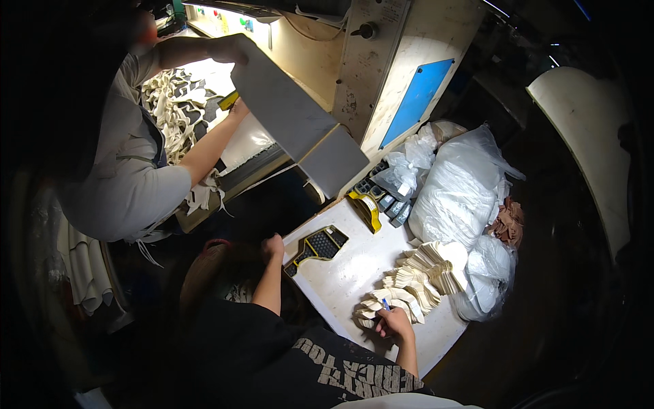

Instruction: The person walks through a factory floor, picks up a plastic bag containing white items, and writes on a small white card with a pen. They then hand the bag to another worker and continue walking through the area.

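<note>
My right hand [394, 323] is closed around a slim blue-and-white pen [385, 305]. It lies against the near end of a long row of cream cut pieces [426, 279], stacked on edge across the white tabletop [347, 273]. Closed as well, my left hand [273, 247] is at the table's left edge; whatever it may hold is hidden. Just right of it lies a flat black, honeycomb-patterned shape with a yellow edge [320, 245]. Farther back, a curved yellow-edged piece [366, 210] rests on the table.
Clear plastic bags [455, 187] crowd the far right, beside dark blocks [395, 206] and brown scraps [507, 223]. At the upper left, a co-worker [129, 174] stands by a lit bench with cream offcuts [170, 102]. A grey machine panel [289, 92] is beside them.
</note>
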